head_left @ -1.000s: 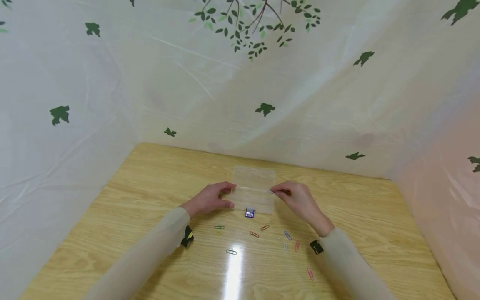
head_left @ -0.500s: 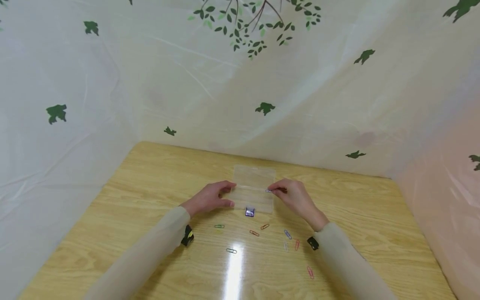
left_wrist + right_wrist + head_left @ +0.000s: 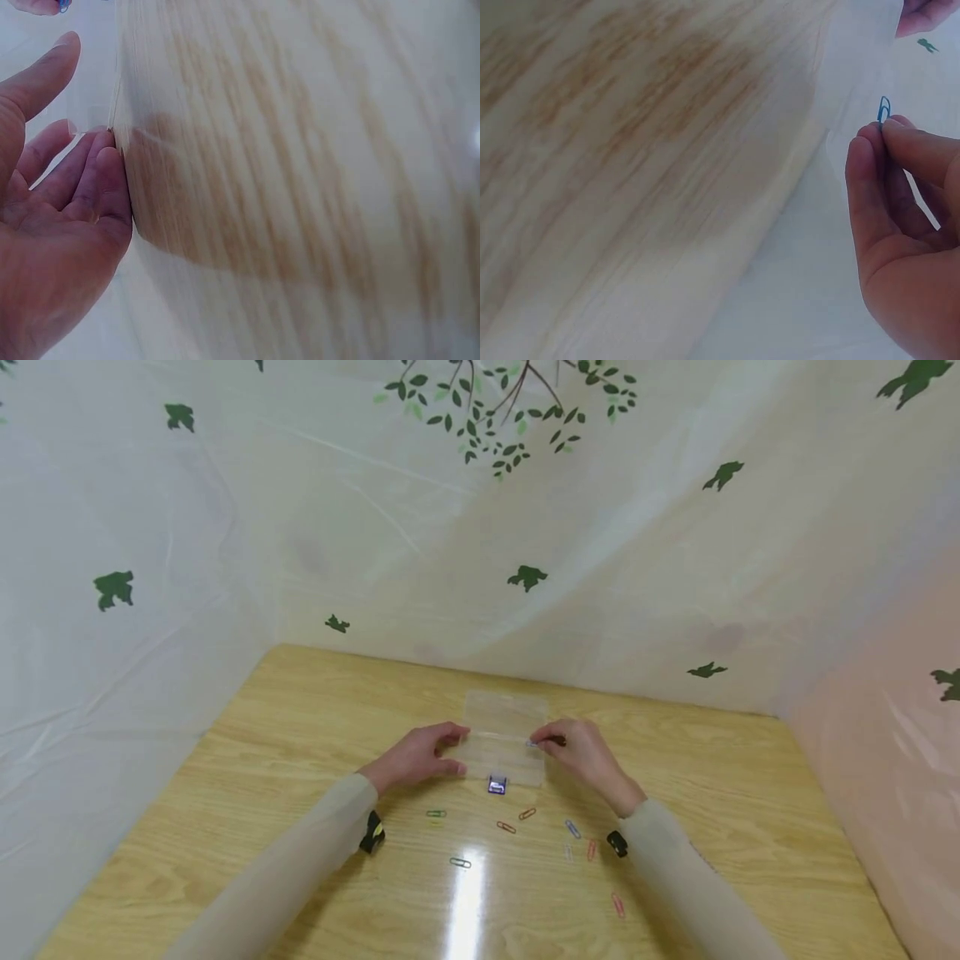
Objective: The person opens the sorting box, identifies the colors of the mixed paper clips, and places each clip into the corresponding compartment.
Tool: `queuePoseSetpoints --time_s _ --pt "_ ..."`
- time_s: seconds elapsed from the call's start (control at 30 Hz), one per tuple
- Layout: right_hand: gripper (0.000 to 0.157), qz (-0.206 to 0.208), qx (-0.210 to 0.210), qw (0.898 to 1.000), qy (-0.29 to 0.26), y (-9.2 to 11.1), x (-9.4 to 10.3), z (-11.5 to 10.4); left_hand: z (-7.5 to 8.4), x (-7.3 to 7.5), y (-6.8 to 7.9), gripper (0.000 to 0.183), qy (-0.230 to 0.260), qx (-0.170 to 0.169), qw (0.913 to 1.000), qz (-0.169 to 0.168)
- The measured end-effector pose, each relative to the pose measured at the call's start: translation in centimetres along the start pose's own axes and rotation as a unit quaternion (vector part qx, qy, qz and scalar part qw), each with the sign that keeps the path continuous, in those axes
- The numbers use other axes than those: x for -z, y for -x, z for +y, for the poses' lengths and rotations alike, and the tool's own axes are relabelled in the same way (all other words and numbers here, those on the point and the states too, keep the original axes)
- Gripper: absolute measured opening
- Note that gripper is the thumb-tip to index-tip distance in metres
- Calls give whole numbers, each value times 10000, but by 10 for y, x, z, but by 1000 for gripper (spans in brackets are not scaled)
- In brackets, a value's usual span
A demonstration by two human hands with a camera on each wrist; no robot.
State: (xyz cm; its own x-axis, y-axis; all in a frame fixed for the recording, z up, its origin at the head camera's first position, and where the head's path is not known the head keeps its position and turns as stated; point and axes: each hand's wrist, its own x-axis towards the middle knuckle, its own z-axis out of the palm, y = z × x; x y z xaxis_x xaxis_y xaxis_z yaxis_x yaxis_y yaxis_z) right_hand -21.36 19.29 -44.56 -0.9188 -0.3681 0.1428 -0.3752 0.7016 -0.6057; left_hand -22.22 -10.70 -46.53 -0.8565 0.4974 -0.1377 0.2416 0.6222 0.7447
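A clear plastic case (image 3: 498, 756) lies with its lid folded back near the far side of the table. At its left edge, my left hand (image 3: 416, 756) touches it with thumb and fingers spread apart; the left wrist view shows the fingertips (image 3: 105, 142) right at the edge. My right hand (image 3: 588, 760) pinches a blue paper clip (image 3: 884, 109) between thumb and fingers, over the case's right part. The clip's looped end sticks out past the fingertips. A small purple-blue piece (image 3: 497, 785) sits at the case's front edge.
On the wooden table (image 3: 337, 893), several loose paper clips lie before the case: green (image 3: 436, 814), dark green (image 3: 460, 862), red (image 3: 506, 827), blue (image 3: 573, 828) and pink (image 3: 618, 906) among them. A patterned curtain (image 3: 420, 568) hangs behind the table.
My right hand has shifted slightly left with the blue paper clip, from the case's right edge to over it. My left hand stays at the case's left edge.
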Motion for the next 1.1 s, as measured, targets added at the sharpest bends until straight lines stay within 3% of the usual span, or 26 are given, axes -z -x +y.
queuePoseSetpoints --time_s 0.67,1.1 --pt "16 -98 -368 9992 -91 6 1 1 2 -2 -2 64 28 70 10000 -3" --pt "22 221 -167 9994 -202 27 13 -3 1 -2 -1 64 73 99 9999 -11"
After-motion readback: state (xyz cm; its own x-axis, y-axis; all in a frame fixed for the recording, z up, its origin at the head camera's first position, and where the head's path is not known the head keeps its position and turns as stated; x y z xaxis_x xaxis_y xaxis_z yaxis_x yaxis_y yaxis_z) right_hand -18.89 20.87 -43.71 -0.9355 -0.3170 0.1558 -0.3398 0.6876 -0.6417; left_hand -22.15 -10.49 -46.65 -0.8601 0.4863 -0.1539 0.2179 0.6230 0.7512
